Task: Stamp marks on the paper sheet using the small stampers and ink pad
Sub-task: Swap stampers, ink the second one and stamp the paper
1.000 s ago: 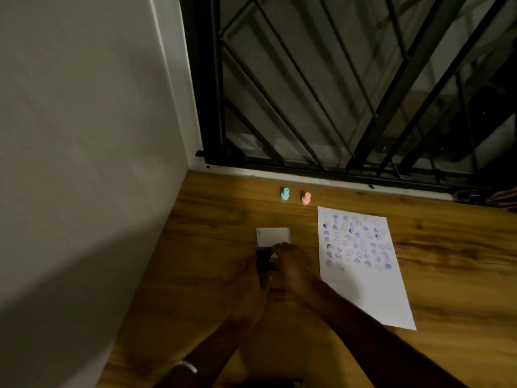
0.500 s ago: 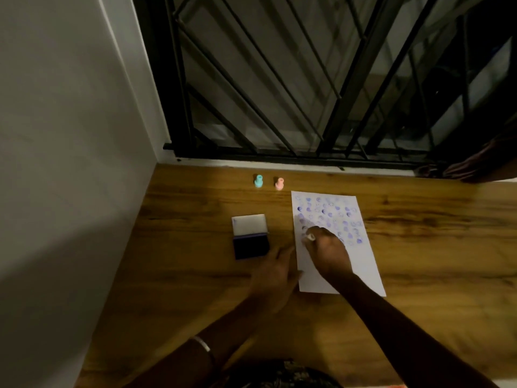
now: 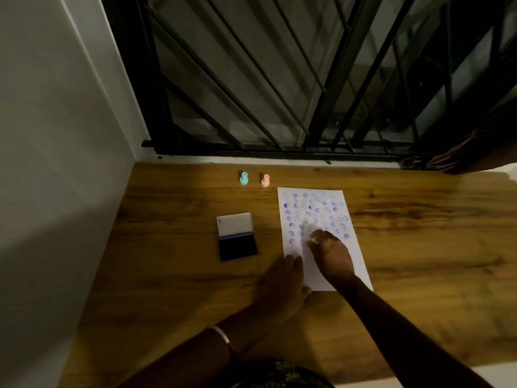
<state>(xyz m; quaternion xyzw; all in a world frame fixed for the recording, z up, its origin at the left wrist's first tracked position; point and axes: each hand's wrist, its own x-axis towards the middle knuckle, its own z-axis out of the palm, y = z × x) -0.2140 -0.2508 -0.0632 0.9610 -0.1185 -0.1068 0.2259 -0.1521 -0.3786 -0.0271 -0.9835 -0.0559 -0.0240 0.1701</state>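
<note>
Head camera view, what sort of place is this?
Probably a home, at a wooden table in a corner: a plain white wall on the left and a window with a black metal grille behind.

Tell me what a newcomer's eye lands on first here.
The white sheet on the wooden table, its upper part covered in purple marks, with the right hand pressing a small stamper onto it. The left hand rests at the sheet's lower left edge. Left of the sheet lies the open ink pad; beyond it stand a teal stamper and a pink stamper.
</note>
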